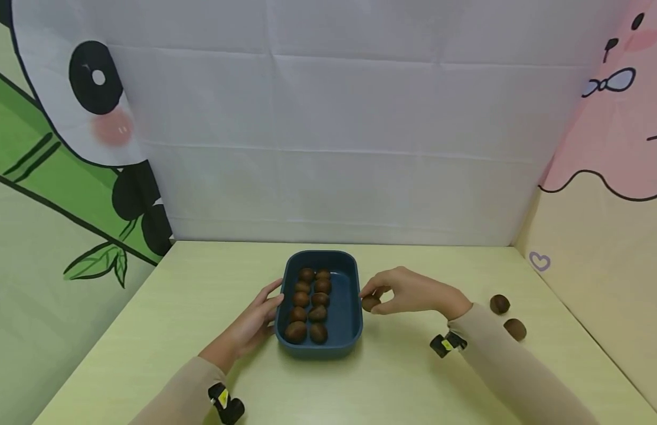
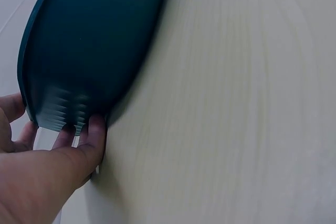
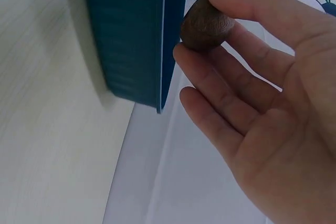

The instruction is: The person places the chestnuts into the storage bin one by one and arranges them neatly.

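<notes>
A dark blue rectangular container [image 1: 345, 316] stands on the table with two columns of brown chestnuts [image 1: 301, 299] along its left and middle; its right part shows bare floor. My left hand [image 1: 249, 329] holds the container's left side, its fingers [image 2: 95, 132] against the outer wall and one digit up at the rim. Just outside the right wall, my right hand [image 1: 413, 293] pinches a single chestnut [image 3: 206, 24] between thumb and fingertips. In the right wrist view that chestnut is near the container's rim, and the lower fingers are spread below it.
Two loose chestnuts, one farther back [image 1: 500, 304] and one nearer [image 1: 515, 329], lie on the table beyond my right forearm. A white cloth wall [image 1: 328, 147] rises at the table's back edge. Cartoon-printed panels [image 1: 599, 248] flank both sides.
</notes>
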### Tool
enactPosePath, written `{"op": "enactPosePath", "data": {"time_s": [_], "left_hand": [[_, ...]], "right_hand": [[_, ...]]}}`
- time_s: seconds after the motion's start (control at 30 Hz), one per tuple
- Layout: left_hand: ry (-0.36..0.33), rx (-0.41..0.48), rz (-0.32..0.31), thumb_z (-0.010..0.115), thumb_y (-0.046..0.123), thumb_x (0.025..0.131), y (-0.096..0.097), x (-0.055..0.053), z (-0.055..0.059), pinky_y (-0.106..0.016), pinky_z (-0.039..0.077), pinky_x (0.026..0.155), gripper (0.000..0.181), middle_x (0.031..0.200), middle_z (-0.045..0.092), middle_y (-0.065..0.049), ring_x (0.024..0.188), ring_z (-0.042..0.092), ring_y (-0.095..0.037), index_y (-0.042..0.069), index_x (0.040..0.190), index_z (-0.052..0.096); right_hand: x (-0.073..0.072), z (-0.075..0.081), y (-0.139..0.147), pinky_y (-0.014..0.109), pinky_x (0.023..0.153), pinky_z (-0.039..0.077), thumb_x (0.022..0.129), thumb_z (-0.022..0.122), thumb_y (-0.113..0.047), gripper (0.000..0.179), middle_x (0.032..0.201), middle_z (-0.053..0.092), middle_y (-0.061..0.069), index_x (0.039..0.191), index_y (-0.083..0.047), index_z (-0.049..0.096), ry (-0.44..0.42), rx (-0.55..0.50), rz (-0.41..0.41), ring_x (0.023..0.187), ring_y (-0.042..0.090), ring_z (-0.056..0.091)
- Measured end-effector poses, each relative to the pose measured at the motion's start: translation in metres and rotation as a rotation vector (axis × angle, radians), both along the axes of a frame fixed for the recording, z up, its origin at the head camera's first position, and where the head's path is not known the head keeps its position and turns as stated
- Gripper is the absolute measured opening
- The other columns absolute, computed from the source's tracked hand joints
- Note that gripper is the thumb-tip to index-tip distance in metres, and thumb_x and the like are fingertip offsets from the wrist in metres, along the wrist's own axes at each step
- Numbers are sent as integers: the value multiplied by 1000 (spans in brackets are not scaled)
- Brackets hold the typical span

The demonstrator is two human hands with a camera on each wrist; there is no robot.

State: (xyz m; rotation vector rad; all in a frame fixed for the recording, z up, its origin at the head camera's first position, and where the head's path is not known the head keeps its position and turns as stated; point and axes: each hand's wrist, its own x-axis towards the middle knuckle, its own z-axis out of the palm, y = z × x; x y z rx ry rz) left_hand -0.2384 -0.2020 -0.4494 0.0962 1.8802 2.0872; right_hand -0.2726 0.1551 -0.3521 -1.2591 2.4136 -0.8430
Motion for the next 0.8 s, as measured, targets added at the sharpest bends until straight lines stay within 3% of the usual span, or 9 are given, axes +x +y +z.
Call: {"op": "enactPosePath", "data": {"time_s": [0.23, 0.37, 0.5, 0.8], "left_hand": [[3, 1, -1, 48, 36, 107, -1, -2, 1, -54, 32, 110, 64, 156, 35, -21, 138, 42, -35, 26, 160, 14], [6, -3, -6, 47, 36, 107, -1, -1, 1, -54, 32, 110, 64, 156, 35, -21, 138, 42, -35, 26, 161, 13], [9, -11, -10, 46, 36, 108, -1, 0, 2, -53, 34, 109, 63, 155, 37, -22, 137, 43, -35, 26, 161, 13], [19, 6, -30, 45, 36, 108, -1, 3, 3, -54, 32, 111, 64, 155, 35, -24, 138, 41, -36, 24, 161, 11]], "right_hand": [[-4, -3, -38, 30, 89, 51, 93, 73, -17, 29, 113, 67, -11, 122, -17, 70, 18, 22, 64, 101, 4, 64], [-7, -10, -54, 34, 88, 53, 92, 74, -18, 29, 111, 67, -11, 121, -14, 71, 43, 76, 84, 98, 2, 62], [-11, -18, -67, 28, 85, 52, 90, 76, -17, 30, 110, 68, -9, 119, -11, 72, 102, 143, 107, 95, 1, 61], [-10, -35, -86, 19, 70, 48, 86, 80, -13, 24, 94, 68, -12, 109, -13, 75, 98, 281, 75, 77, 1, 56]]}}
